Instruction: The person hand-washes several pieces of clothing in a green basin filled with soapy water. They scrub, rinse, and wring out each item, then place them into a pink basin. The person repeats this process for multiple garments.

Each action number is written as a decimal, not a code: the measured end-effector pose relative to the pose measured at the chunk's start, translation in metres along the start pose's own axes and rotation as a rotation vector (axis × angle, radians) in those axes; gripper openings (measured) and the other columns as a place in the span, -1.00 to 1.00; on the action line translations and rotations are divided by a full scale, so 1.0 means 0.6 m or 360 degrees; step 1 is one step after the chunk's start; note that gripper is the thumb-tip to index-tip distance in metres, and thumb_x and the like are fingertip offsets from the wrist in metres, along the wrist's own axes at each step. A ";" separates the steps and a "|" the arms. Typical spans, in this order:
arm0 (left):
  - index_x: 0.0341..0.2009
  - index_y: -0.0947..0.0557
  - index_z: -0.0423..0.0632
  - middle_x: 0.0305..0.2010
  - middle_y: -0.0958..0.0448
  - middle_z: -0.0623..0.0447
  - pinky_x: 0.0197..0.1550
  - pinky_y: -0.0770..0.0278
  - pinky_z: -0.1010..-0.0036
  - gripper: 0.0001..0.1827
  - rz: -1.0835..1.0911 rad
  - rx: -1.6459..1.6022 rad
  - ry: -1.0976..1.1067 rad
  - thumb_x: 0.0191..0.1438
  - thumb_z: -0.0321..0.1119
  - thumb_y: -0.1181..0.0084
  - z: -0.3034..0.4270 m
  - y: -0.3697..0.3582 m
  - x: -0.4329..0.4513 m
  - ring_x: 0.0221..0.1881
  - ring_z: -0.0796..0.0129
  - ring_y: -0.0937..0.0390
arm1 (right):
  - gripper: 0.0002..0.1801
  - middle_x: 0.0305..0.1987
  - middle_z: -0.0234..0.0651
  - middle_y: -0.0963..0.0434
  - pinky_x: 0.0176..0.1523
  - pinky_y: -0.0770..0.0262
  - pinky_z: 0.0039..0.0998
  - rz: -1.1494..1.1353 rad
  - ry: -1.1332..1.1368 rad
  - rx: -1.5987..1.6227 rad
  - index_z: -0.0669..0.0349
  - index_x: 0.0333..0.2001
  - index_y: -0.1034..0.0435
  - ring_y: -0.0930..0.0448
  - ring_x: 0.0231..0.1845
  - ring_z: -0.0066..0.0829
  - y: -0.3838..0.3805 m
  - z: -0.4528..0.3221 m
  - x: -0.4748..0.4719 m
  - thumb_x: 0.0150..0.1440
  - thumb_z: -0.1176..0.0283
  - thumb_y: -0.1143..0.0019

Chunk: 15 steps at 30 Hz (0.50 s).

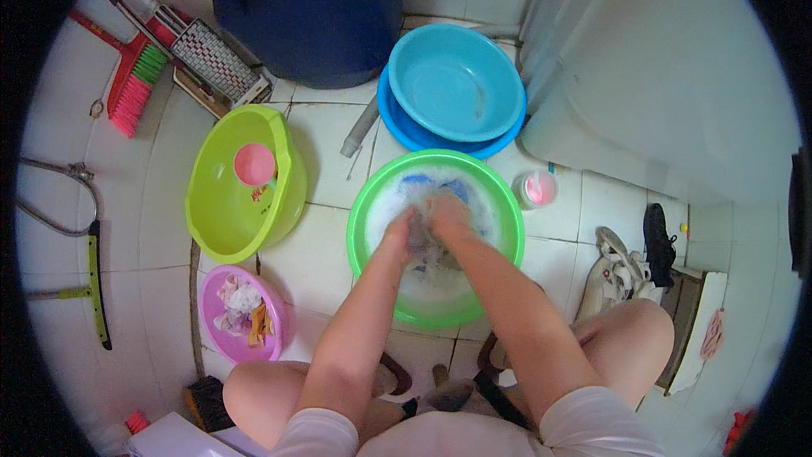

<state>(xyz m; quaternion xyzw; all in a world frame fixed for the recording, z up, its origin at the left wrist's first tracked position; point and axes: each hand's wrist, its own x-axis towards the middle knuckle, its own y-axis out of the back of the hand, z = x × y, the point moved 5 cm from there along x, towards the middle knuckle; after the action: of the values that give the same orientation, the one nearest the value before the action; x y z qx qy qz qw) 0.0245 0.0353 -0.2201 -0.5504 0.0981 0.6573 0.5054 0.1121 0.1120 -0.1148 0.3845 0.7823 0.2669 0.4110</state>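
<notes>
A green plastic basin (356, 228) of sudsy water (388, 189) stands on the floor between my knees. Both hands are down in it, close together and blurred. My left hand (400, 233) and my right hand (450, 217) grip a wet greyish cloth (420, 235) bunched between them. Its lower part and some of my fingers are hidden by foam. Blue fabric (458, 189) shows through the suds just beyond my right hand.
Two stacked blue basins (453, 82) stand beyond, near a dark blue barrel (304, 19). Leftward are a yellow-green basin (216, 203) holding a pink scoop (254, 164) and a pink basin (212, 330) of small clothes. A small tub (539, 189) and shoes (660, 244) sit at right.
</notes>
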 end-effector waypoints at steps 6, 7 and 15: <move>0.19 -0.31 0.02 0.19 -0.31 -0.10 0.21 -0.18 0.11 -0.42 -0.0483 -0.0431 -0.0112 0.13 0.04 0.15 0.080 -0.082 -0.129 0.18 0.05 -0.27 | -0.70 -0.04 -0.10 -0.38 -0.01 -0.39 -0.14 0.0577 0.0453 0.0474 0.11 -0.15 -0.44 -0.40 -0.02 -0.02 0.031 -0.141 -0.189 -0.03 0.38 -0.07; 0.19 -0.31 0.02 0.18 -0.31 -0.10 0.21 -0.19 0.12 -0.42 -0.0556 -0.0405 -0.0179 0.13 0.03 0.14 0.080 -0.087 -0.137 0.18 0.05 -0.27 | -0.68 -0.06 -0.09 -0.37 -0.02 -0.39 -0.13 0.0655 0.0480 0.0496 0.12 -0.14 -0.44 -0.39 -0.02 -0.02 0.022 -0.147 -0.207 -0.04 0.38 -0.07; 0.18 -0.31 0.01 0.13 -0.35 -0.12 0.17 -0.24 0.21 -0.42 -0.0509 0.0148 -0.0967 0.11 -0.02 0.05 0.044 -0.059 -0.135 0.13 0.06 -0.31 | -0.67 -0.11 0.01 -0.39 0.02 -0.36 -0.15 0.0714 0.0281 0.0370 0.18 -0.09 -0.41 -0.40 -0.03 -0.01 0.005 -0.100 -0.159 0.03 0.35 -0.02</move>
<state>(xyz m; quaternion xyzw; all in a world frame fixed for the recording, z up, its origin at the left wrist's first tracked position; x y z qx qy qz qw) 0.0259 0.0249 -0.1282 -0.3141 -0.1146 0.6985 0.6327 0.0970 0.0290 -0.0396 0.5681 0.7358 0.2921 0.2249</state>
